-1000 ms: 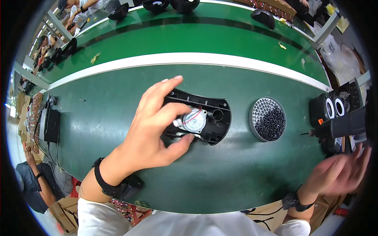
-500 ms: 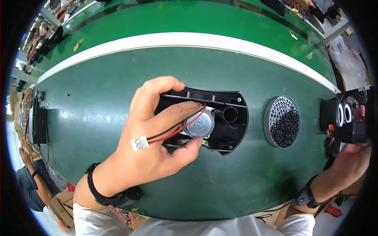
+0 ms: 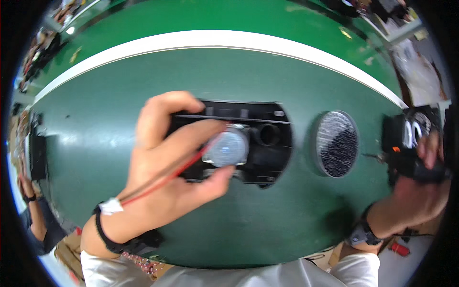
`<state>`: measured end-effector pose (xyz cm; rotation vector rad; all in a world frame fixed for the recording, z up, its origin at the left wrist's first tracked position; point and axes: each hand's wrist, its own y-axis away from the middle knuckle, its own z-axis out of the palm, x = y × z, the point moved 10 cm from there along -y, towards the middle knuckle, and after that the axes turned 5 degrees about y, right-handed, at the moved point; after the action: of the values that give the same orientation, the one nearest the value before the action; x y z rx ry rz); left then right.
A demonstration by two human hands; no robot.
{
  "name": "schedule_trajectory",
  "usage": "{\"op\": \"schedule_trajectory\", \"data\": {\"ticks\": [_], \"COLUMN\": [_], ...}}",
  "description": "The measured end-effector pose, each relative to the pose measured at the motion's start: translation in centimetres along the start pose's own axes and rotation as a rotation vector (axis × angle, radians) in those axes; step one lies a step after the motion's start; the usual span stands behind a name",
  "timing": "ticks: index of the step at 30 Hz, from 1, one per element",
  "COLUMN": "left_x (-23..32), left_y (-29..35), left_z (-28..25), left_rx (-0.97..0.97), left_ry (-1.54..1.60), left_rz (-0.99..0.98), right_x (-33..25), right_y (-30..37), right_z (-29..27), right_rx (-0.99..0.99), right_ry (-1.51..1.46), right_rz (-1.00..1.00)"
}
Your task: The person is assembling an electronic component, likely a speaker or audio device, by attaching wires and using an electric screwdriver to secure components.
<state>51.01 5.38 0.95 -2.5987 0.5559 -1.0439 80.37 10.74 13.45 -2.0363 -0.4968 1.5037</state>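
Note:
My left hand [image 3: 172,153] is closed on a black plastic speaker housing [image 3: 267,165], its open inner side facing up. Thumb and forefinger lie around the round silver back of a speaker driver [image 3: 227,147] seated in the housing. From the driver a red and a black wire run back over my hand, ending in a white connector [image 3: 112,206] by the wrist. At the right edge my right hand [image 3: 425,167], blurred, grips a black power screwdriver [image 3: 411,163], its thin bit pointing left toward the dish. A round grey dish [image 3: 315,146] holds many small black screws [image 3: 340,150].
The green tabletop [image 3: 248,220] ends at a white rail [image 3: 205,39] at the back. Black boxy items [image 3: 406,129] with white rings stand at the right edge. A dark device [image 3: 37,155] stands at the left edge, near another person's arm [image 3: 28,201].
My right hand has brought the screwdriver slightly leftward, and its bit now shows. The whole view has shifted a little. The wires and white connector have swung back toward my left wrist.

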Motion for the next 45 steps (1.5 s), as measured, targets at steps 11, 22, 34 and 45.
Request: {"op": "schedule_trajectory", "data": {"ticks": [11,22,34,45], "left_x": [0.5,0.0,-0.1,-1.3], "left_y": [-0.8,-0.2,-1.4,0.5], "left_z": [0.9,1.1,1.9,1.3], "left_rx": [0.043,-0.016,-0.022,0.005], "left_ry": [-0.018,-0.065,-0.067,0.004], "left_rz": [-0.011,-0.024,-0.008,-0.019], "right_x": [5.6,7.3,8.4,1.7], "right_y": [2.6,4.6,4.1,3.7], "right_z": [5.4,5.8,5.8,5.1], "right_rx": [0.015,0.088,0.038,-0.1], "right_ry": [-0.44,-0.209,-0.268,-0.57], "right_rz": [0.176,0.238,0.215,0.11]}}
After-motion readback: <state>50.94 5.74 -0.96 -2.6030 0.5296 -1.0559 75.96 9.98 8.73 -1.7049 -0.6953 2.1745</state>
